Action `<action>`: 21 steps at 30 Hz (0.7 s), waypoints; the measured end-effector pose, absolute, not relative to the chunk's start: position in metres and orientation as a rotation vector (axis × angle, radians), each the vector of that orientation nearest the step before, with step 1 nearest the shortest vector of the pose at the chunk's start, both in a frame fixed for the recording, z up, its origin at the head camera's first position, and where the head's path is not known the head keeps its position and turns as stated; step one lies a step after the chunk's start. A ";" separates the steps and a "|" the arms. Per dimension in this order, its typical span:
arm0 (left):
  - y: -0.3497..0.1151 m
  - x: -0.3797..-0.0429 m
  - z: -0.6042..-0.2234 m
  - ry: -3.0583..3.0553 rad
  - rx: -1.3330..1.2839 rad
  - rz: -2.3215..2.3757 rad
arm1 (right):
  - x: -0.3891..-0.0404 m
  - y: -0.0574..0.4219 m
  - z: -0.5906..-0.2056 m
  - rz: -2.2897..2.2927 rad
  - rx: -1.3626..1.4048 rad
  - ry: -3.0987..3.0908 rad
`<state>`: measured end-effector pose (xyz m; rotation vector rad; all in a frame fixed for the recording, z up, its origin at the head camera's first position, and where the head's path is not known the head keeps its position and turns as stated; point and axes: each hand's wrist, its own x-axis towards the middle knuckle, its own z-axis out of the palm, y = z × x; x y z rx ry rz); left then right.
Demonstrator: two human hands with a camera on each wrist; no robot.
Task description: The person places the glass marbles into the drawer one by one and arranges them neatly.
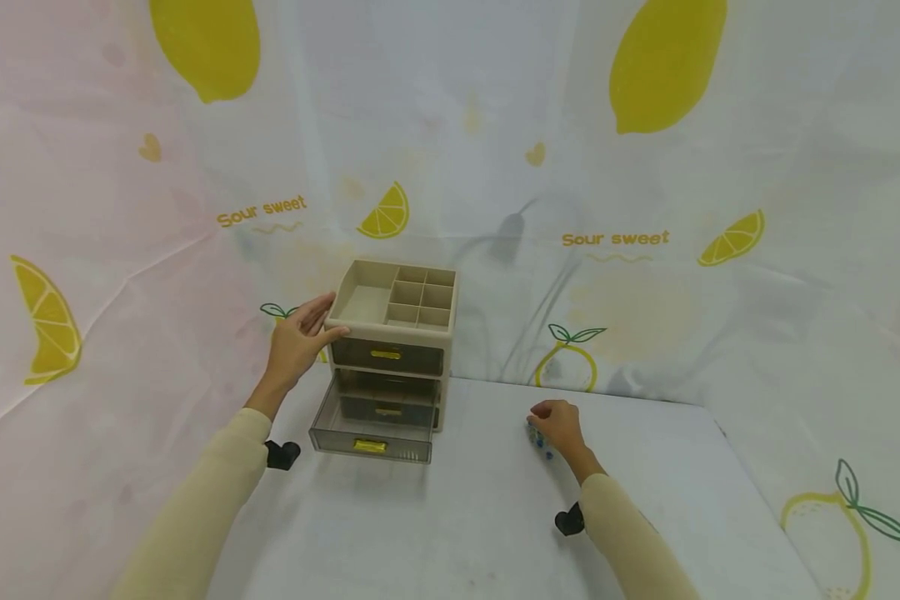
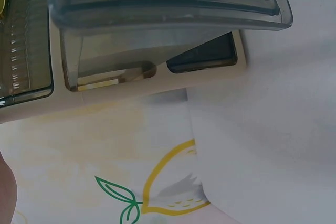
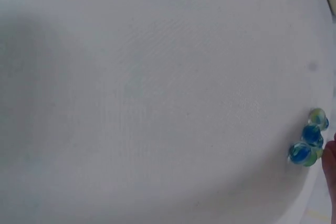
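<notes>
A beige drawer organizer (image 1: 390, 336) stands on the table with its middle, see-through grey drawer (image 1: 371, 447) pulled out. My left hand (image 1: 300, 340) holds the organizer's upper left corner, thumb across the front edge and fingers along the side. In the left wrist view, the pulled-out drawer (image 2: 173, 17) juts past the frame. To the right of the organizer, my right hand (image 1: 558, 425) pinches at a cluster of blue and yellowish glass marbles (image 1: 542, 444). At the right wrist view's edge, a fingertip meets these clear, swirled marbles (image 3: 312, 135).
Divided compartments (image 1: 422, 295) form the organizer's top. The upper drawer (image 1: 345, 353) is closed. A white cloth covers the table (image 1: 487, 517), and a lemon-print curtain (image 1: 457, 150) hangs behind it. Dark heart-shaped pieces (image 1: 282, 455) show beside both sleeves.
</notes>
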<state>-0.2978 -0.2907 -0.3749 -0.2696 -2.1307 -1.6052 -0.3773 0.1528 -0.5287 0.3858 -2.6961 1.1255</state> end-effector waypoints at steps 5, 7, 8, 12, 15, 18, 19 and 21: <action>-0.291 -0.298 -0.377 -2.131 -0.266 -1.617 | -0.380 0.153 -0.532 1.116 0.348 -2.707; -0.291 -0.298 -0.377 -2.127 -0.266 -1.626 | -0.382 0.152 -0.534 1.103 0.345 -2.713; -0.292 -0.298 -0.377 -2.123 -0.266 -1.633 | -0.383 0.152 -0.535 1.097 0.345 -2.720; -0.291 -0.299 -0.376 -2.126 -0.261 -1.634 | -0.385 0.152 -0.540 1.095 0.337 -2.743; -0.291 -0.299 -0.376 -2.129 -0.254 -1.631 | -0.387 0.152 -0.542 1.100 0.339 -2.749; -0.290 -0.299 -0.375 -2.128 -0.250 -1.636 | -0.389 0.152 -0.545 1.093 0.350 -2.743; -0.290 -0.300 -0.375 -2.128 -0.252 -1.634 | -0.389 0.152 -0.545 1.090 0.351 -2.740; -0.291 -0.300 -0.376 -2.130 -0.253 -1.631 | -0.391 0.152 -0.547 1.078 0.357 -2.737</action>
